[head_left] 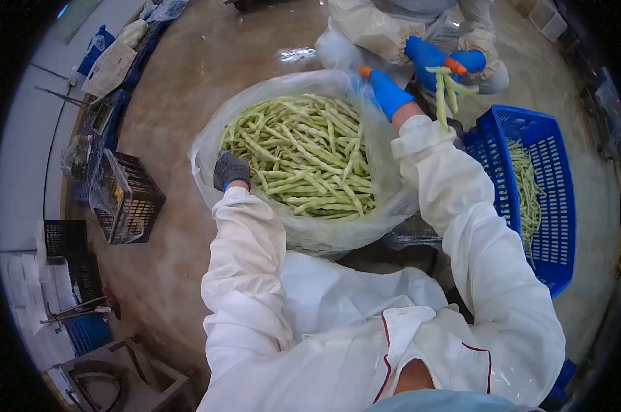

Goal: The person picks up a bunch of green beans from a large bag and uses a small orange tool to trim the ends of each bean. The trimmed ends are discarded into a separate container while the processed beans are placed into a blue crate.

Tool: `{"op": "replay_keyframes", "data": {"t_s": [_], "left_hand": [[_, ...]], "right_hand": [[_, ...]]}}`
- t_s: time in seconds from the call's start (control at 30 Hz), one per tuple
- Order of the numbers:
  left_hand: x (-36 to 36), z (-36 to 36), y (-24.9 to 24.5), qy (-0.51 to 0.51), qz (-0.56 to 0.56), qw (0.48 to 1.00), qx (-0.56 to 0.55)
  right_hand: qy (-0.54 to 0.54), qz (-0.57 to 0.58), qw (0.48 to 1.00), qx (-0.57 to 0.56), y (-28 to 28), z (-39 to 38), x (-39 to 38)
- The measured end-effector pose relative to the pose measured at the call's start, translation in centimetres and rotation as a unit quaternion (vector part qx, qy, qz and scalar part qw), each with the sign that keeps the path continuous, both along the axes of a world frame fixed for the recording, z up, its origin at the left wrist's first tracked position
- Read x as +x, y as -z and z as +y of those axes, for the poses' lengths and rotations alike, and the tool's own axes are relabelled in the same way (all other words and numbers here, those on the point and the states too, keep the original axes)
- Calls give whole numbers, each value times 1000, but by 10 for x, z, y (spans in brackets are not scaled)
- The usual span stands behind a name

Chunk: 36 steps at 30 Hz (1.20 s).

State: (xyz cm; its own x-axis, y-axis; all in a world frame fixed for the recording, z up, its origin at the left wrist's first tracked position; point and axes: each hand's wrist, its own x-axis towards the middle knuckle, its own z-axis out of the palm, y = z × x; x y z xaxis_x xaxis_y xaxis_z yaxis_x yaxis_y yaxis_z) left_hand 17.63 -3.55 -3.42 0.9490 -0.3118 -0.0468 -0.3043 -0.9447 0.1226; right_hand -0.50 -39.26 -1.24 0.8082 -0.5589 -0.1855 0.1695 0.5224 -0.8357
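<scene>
A large clear plastic bag [207, 134] full of long pale-green beans [303, 154] stands open in front of me. My left hand [231, 170], in a dark grey glove, is at the bag's left side against the beans. Its fingers look curled in, and whatever they may hold is hidden. Over the bag's upper right rim, my right hand [390, 93] in a blue glove is closed around an orange-handled tool [365, 71]. Only the orange end shows; its blade or working part cannot be made out.
Across from me, a person's blue-gloved hands [426, 58] hold a few beans [444, 89] and an orange-handled tool [455, 66]. A blue crate [561, 199] at right contains thinner green strips. Dark crates [135, 199] stand at left, with a metal frame [142, 371] lower left.
</scene>
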Motion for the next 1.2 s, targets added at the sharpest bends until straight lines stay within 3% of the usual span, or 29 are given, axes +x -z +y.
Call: {"op": "replay_keyframes", "data": {"t_s": [0.1,0.17,0.2,0.23,0.27,0.33,0.4,0.47,0.53,0.6,0.63,0.67,0.73,0.83,0.9,0.93,1.03,1.13,1.2], "left_hand": [[-17,-10,-29,49,-23,998,24],[-28,-29,-44,97,-90,991,23],[-35,-40,-45,121,-123,985,22],[-42,-53,-42,168,-152,974,22],[-53,-66,-38,216,-181,959,21],[-89,-94,-54,355,-135,925,-18],[-131,-109,-62,469,-62,875,-103],[-160,-120,-46,534,-101,836,-74],[-178,-122,-27,594,-104,795,-68],[-192,-128,-16,649,-73,752,-89],[-195,-134,-14,651,-102,751,-27],[-196,-141,-13,636,-97,765,16],[-182,-155,-6,600,-94,788,104],[-156,-152,-11,544,-18,834,90],[-140,-146,-19,482,84,869,72],[-132,-144,-16,491,73,865,70],[-112,-132,-18,502,64,859,80],[-89,-105,-28,483,103,862,116],[-73,-91,-23,461,120,871,118]], "right_hand": [[37,96,990,-97,27,-3,-41],[78,172,950,-247,39,1,-61],[94,201,918,-328,47,3,-70],[163,246,875,-384,12,43,-88],[177,259,833,-455,11,67,-104],[200,282,729,-590,9,94,-129],[106,360,749,-546,19,103,-151],[83,392,788,-468,47,91,-176],[123,376,846,-358,90,44,-203],[163,262,942,-131,94,26,-208],[180,196,964,-13,92,27,-216],[167,244,952,-81,90,25,-221],[138,333,908,-214,37,34,-205],[190,369,759,-501,-5,61,-208],[100,384,751,-528,-66,96,-229],[53,389,743,-541,-84,114,-241],[53,310,738,-597,-72,143,-290],[-30,447,645,-618,-91,167,-313],[-12,413,646,-641,-86,165,-321]]}}
